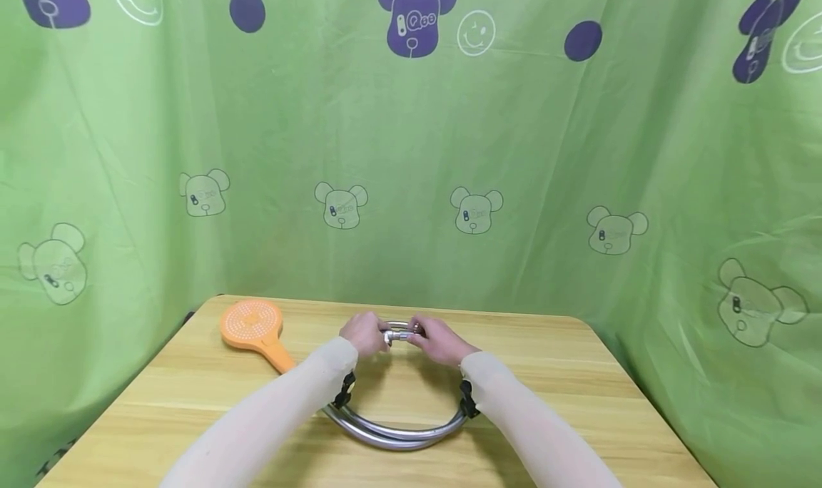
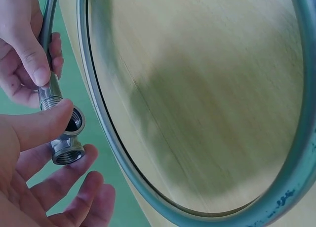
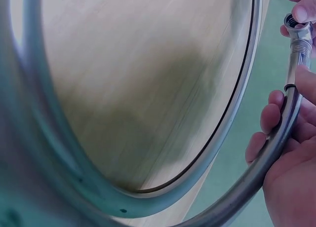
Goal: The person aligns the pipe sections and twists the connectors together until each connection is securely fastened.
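Observation:
Both hands are raised over the table around a metal shower hose (image 1: 398, 439), which hangs in a loop between them. My left hand (image 1: 364, 333) pinches a chrome tee fitting (image 2: 66, 152) between thumb and fingers; two of its threaded openings show in the left wrist view. My right hand (image 1: 443, 340) grips the hose just behind its end, thumb on the smooth metal sleeve (image 3: 295, 71). Threads show where the sleeve meets the fitting, so the two are joined at least partway. An orange shower head (image 1: 252, 324) lies left of the left hand, its handle partly hidden by the left forearm.
The wooden table (image 1: 552, 381) fills the lower part of the head view. A green curtain (image 1: 411, 131) with bear prints hangs behind it and along both sides. Dark wrist straps (image 1: 470, 399) sit close to the hose loop.

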Demonstrator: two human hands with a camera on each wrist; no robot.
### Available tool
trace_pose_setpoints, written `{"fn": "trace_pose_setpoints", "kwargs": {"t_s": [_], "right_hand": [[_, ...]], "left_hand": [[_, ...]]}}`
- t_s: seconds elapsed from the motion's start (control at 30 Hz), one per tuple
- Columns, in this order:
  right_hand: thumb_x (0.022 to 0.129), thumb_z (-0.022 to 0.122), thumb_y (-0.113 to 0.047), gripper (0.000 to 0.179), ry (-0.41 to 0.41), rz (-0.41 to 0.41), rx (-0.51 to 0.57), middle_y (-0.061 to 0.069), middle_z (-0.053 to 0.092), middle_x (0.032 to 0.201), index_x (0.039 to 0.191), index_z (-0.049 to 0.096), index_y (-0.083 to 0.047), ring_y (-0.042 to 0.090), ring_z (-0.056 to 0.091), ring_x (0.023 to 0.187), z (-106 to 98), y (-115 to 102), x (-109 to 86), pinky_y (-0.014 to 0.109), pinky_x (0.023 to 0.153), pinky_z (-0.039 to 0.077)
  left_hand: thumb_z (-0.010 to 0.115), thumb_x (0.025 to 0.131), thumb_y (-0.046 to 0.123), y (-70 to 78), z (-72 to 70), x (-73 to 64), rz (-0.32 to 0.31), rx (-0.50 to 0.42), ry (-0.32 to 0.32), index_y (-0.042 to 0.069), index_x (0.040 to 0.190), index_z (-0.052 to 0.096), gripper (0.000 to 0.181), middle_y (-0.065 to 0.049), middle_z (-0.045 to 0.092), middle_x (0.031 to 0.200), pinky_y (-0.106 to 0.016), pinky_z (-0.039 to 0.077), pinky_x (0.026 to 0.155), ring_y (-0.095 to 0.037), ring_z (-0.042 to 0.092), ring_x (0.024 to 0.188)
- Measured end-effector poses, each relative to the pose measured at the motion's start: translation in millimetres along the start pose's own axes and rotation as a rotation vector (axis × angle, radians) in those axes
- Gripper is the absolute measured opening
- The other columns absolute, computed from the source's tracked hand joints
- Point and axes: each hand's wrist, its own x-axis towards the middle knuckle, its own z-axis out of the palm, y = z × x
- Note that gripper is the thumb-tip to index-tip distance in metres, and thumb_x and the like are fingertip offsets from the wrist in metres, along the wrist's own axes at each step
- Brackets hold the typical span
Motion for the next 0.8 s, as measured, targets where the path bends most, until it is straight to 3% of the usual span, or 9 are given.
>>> {"fn": "trace_pose_setpoints", "kwargs": {"t_s": [0.1, 0.33, 0.57, 0.8], "right_hand": [[0.099, 0.063, -0.016, 0.008, 0.009, 0.007, 0.010, -0.002, 0.056, 0.078, 0.095, 0.061, -0.010, 0.010, 0.049, 0.070, 0.3, -0.2, -0.6, 0.025, 0.062, 0.045], [0.102, 0.058, -0.014, 0.018, 0.012, -0.029, -0.032, 0.017, 0.068, 0.087, 0.097, 0.070, -0.003, 0.012, 0.051, 0.071, 0.0, -2.9, -0.8, 0.027, 0.066, 0.046], [0.102, 0.057, -0.014, 0.009, 0.017, -0.005, -0.009, 0.015, 0.065, 0.088, 0.100, 0.063, -0.007, 0.012, 0.051, 0.072, 0.7, -3.4, -1.1, 0.027, 0.066, 0.046], [0.104, 0.053, -0.015, 0.019, 0.022, 0.012, -0.035, 0.013, 0.063, 0.082, 0.095, 0.067, -0.006, 0.012, 0.048, 0.068, 0.4, -3.7, -1.0, 0.027, 0.062, 0.043]], "left_hand": [[0.084, 0.074, 0.013, 0.0, 0.9, 1.0, 0.007, 0.015, 0.004, 0.021, 0.105, 0.079, 0.032, 0.001, 0.073, 0.087, -0.033, 0.049, 0.068, -0.016, 0.058, 0.074], [0.085, 0.073, 0.012, 0.8, 2.1, 1.6, -0.004, 0.021, 0.000, 0.021, 0.101, 0.080, 0.030, 0.003, 0.070, 0.079, -0.032, 0.047, 0.064, -0.018, 0.058, 0.072], [0.085, 0.074, 0.012, 1.8, 3.8, 1.8, -0.013, 0.028, 0.006, 0.021, 0.099, 0.080, 0.028, 0.004, 0.068, 0.077, -0.032, 0.046, 0.063, -0.017, 0.057, 0.071], [0.085, 0.073, 0.011, 2.6, 6.6, 2.7, -0.023, 0.016, 0.000, 0.019, 0.103, 0.080, 0.031, 0.003, 0.069, 0.078, -0.032, 0.046, 0.061, -0.017, 0.058, 0.070]]}}
